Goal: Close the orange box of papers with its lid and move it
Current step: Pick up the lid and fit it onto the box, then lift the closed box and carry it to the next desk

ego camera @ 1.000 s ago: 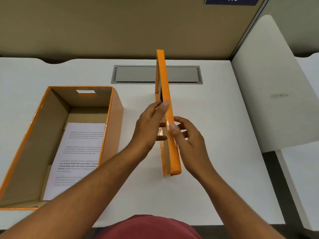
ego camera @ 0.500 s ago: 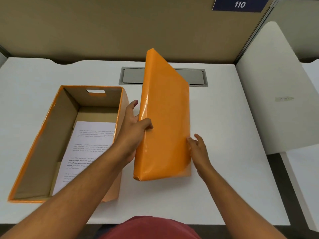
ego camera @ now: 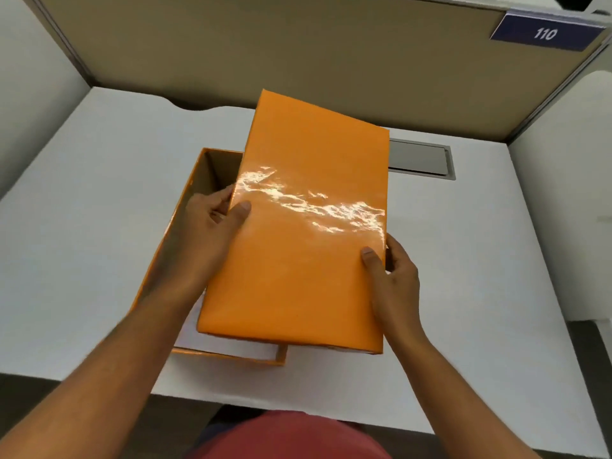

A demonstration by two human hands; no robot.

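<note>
The glossy orange lid (ego camera: pixel 304 226) hovers flat, top side up, over the right part of the open orange box (ego camera: pixel 195 180). It is skewed and overhangs the box's right side. My left hand (ego camera: pixel 212 223) grips the lid's left edge, thumb on top. My right hand (ego camera: pixel 394 276) grips its right edge near the front corner. Only the box's left wall, back left corner and front rim (ego camera: pixel 231 356) show. A strip of white paper (ego camera: pixel 225 346) inside shows below the lid's near edge.
The box stands on a white desk (ego camera: pixel 82 243) with a grey cable hatch (ego camera: pixel 420 159) behind the lid. A beige partition (ego camera: pixel 265 51) closes the back, with a "110" label (ego camera: pixel 544 34) at top right. White side panels flank the desk.
The lid went from standing on edge to flat, top side up, and travelled left over the box. Both hands shifted to its long edges. The camera view swung left.
</note>
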